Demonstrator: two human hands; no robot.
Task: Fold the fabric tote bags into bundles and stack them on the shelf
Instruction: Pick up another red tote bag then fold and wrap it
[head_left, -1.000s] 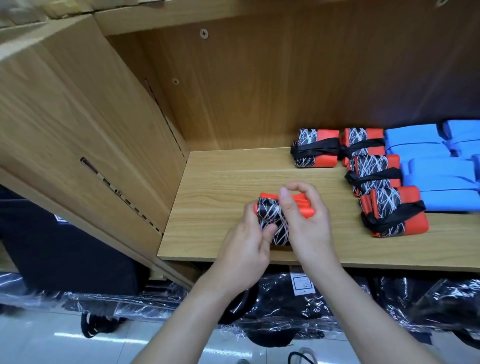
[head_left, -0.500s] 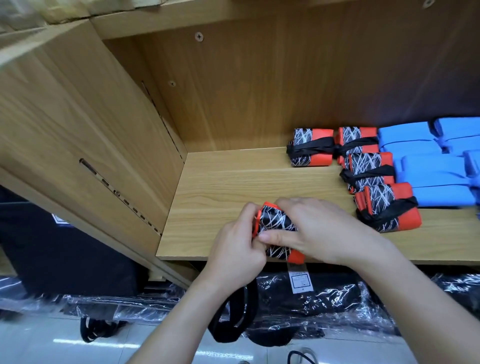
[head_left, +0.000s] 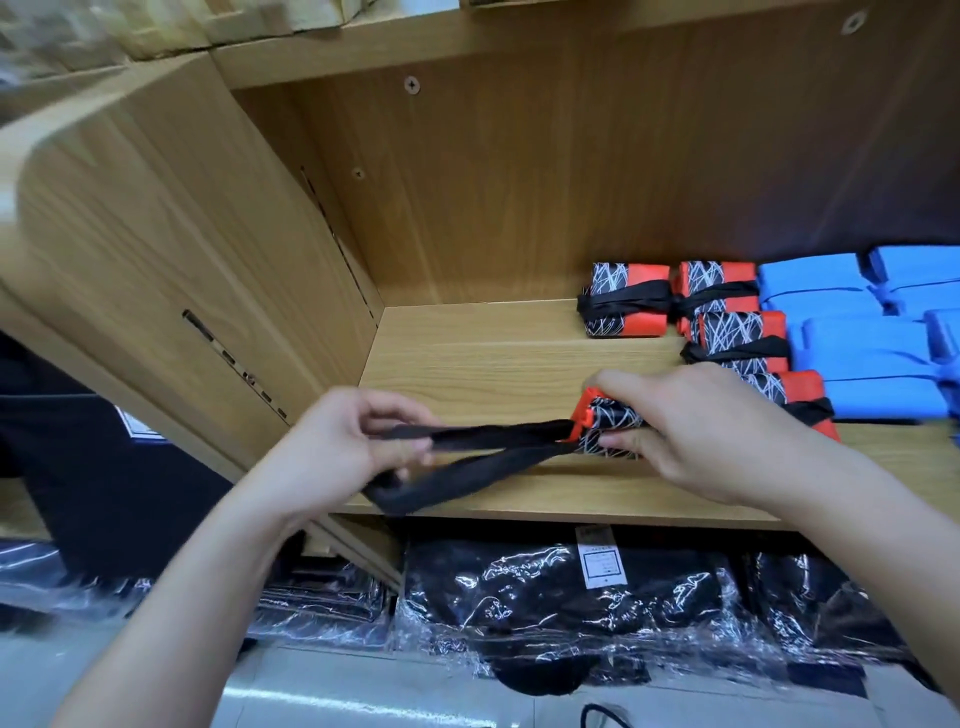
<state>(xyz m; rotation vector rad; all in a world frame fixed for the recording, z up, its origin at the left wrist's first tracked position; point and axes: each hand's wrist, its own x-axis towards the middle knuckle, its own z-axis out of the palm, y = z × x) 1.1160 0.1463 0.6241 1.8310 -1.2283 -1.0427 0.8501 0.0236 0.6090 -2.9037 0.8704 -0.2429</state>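
Observation:
My right hand (head_left: 711, 431) grips a folded red and black tote bundle (head_left: 605, 423) with white line print, just above the front part of the wooden shelf (head_left: 483, 364). Its black strap (head_left: 483, 449) stretches out to the left, where my left hand (head_left: 337, 452) holds it with curled fingers. The strap forms a long loop between the two hands. Several tied red and black bundles (head_left: 628, 306) lie at the back right of the shelf, one partly hidden behind my right hand.
Folded blue bundles (head_left: 857, 358) fill the shelf's right end. A wooden side panel (head_left: 171, 291) closes the shelf on the left. Black items wrapped in clear plastic (head_left: 571, 597) lie on the floor below, one with a white label.
Both hands were together on the bundle. My left hand has since drawn the black strap out to the left, and my right hand has shifted right with the bundle.

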